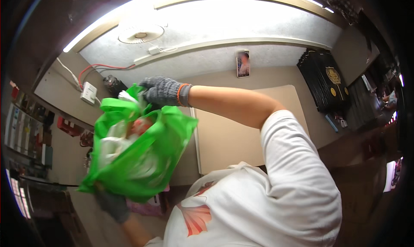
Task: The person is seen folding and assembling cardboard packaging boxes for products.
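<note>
A green shopping bag (148, 163) is held up tilted at the left, its mouth facing up. White plastic bags (115, 147) and something reddish (141, 125) show inside it. My right hand (164, 91), in a grey knit glove with an orange-edged cuff, reaches across from the right and is closed on the bag's upper edge, by some white plastic. My left hand (113, 204), in a dark grey glove and blurred, holds the bag's lower left corner from below; its fingers are mostly hidden behind the green fabric.
A beige board (241, 139) lies on the table. Behind it a phone (243, 64) leans near the wall. A stack of black printed bags (323, 79) stands at the right. At the left are a white power socket (89, 93) with cables, a dark jar (113, 84) and a fan (141, 33).
</note>
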`<state>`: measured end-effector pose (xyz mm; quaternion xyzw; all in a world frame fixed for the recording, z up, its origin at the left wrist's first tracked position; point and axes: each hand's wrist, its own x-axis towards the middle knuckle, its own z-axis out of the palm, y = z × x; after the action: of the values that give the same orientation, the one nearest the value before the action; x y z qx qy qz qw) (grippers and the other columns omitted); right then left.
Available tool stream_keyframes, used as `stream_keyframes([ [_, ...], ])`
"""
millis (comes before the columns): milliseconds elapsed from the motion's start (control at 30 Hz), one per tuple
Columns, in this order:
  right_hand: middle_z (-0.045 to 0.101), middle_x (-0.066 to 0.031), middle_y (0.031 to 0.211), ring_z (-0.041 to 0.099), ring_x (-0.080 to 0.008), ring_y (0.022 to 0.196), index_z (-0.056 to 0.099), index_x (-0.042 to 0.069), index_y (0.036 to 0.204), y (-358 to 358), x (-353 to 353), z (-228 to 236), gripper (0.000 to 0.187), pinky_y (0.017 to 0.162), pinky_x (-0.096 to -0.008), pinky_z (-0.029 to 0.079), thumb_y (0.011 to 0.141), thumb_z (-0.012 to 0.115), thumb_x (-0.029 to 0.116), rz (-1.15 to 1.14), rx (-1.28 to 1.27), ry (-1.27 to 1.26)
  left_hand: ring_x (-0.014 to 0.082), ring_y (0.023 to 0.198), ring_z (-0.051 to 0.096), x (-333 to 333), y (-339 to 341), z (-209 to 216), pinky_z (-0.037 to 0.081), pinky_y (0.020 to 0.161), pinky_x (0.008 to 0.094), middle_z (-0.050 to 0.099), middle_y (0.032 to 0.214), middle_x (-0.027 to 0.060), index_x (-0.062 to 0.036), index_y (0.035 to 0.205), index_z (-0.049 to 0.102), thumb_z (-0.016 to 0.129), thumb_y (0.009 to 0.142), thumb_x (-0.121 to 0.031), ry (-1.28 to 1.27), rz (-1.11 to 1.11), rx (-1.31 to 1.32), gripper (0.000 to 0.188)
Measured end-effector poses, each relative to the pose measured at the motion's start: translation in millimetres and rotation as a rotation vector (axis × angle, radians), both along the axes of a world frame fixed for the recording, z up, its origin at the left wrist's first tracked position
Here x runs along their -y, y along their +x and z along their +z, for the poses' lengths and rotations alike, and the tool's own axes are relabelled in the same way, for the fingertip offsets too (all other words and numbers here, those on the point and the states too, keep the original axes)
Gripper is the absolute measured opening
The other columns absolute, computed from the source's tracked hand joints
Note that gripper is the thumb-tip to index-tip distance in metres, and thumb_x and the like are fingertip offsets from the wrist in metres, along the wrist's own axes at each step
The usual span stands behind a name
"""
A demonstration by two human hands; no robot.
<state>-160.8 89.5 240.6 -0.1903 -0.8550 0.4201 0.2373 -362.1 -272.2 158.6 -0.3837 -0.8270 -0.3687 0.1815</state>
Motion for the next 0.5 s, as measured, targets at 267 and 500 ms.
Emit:
stream_keyframes([
  [267, 0.069, -0.0172, 0.111, 0.066, -0.0284, 0.101, 0.061, 0.004, 0.126, 17.0, -84.7, -161.9, 0.044, 0.093, -0.0355, 0.049, 0.089, 0.059, 0.028, -0.286, -0.029, -0.204, 0.0091, 0.083, 0.047, -71.4, 159.7, -76.0, 0.039, 0.073, 0.0242, 0.051, 0.091, -0.0018, -0.0091, 0.094, 0.056, 0.063, 0.096, -0.012, 0.256, -0.673, 0.744, 0.008],
  [500, 0.063, -0.0182, 0.127, 0.060, -0.0337, 0.117, 0.060, 0.009, 0.131, 49.3, -82.1, -153.7, 0.052, 0.101, -0.0385, 0.046, 0.084, 0.063, 0.033, -0.332, 0.088, -0.350, 0.0079, 0.080, 0.044, -78.3, 176.1, -76.4, 0.037, 0.071, 0.0219, 0.045, 0.086, -0.0011, -0.0071, 0.089, 0.050, 0.062, 0.093, 0.000, 0.066, -0.929, 0.979, 0.014],
])
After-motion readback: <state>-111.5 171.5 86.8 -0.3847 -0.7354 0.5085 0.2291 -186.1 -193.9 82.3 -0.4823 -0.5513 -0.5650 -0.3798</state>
